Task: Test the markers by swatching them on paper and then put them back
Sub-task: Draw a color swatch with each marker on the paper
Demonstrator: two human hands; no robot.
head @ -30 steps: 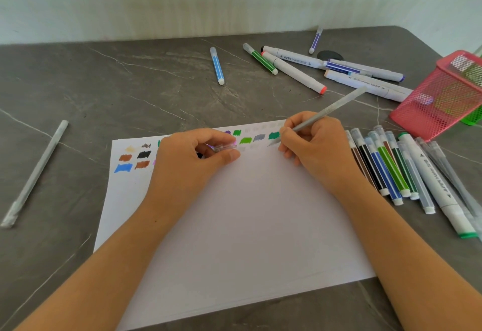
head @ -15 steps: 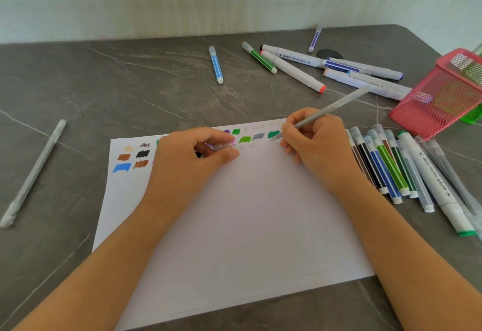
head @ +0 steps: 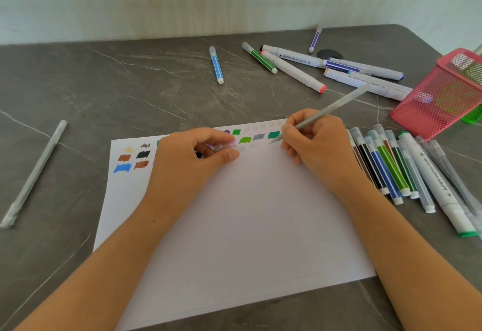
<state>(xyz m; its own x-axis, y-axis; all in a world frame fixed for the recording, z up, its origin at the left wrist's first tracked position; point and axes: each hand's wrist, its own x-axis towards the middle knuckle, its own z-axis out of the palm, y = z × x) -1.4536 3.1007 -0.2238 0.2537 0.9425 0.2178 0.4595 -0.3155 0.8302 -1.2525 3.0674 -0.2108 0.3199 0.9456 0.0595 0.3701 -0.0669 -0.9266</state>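
A white sheet of paper [head: 234, 221] lies on the grey table, with colour swatches [head: 130, 159] along its far edge. My right hand [head: 317, 145] grips a thin grey pen [head: 336, 106], its tip touching the paper beside a green swatch [head: 273, 135]. My left hand [head: 193, 158] rests on the paper's upper part and pinches a small clear cap [head: 224, 147] between thumb and fingers. A row of markers [head: 391, 169] lies just right of the paper.
More markers [head: 294, 67] are scattered at the back, with a blue one [head: 216, 65] apart. A pink mesh basket [head: 440, 98] lies tipped at the right, a green one behind it. Another grey pen [head: 34, 174] lies at the left.
The right hand and its pen tip shifted slightly on the paper near the green swatch. The left hand has stayed in place.
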